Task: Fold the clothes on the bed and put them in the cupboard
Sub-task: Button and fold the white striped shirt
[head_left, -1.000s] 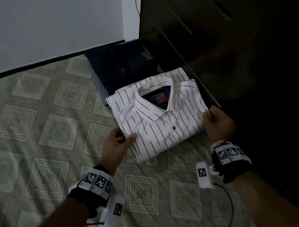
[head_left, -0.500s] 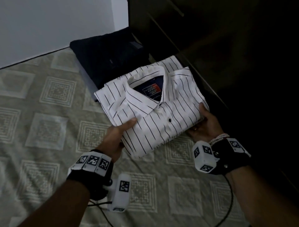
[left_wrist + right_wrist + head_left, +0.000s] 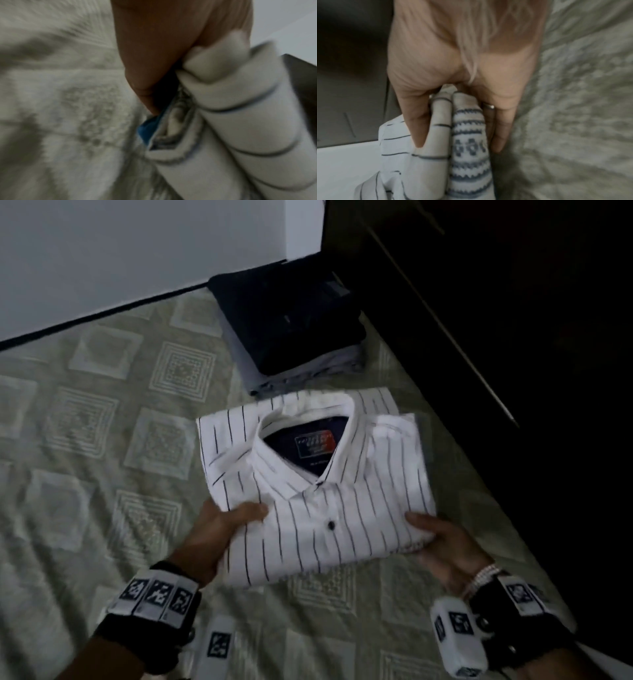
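A folded white shirt with thin dark stripes and a dark collar label is held just above the bed. My left hand grips its near left corner, thumb on top and fingers underneath. At the near right corner my right hand grips it the same way. In the right wrist view the right hand pinches the striped shirt together with a patterned knit garment beneath it. The left hand in its wrist view clamps the folded layers of the shirt.
A stack of folded dark and grey clothes lies on the bed behind the shirt, by the white wall. The dark cupboard runs along the bed's right side.
Both hands slid under the shirt's near corners and drew it toward me, off the dark stack it overlapped. The stack stays by the wall.
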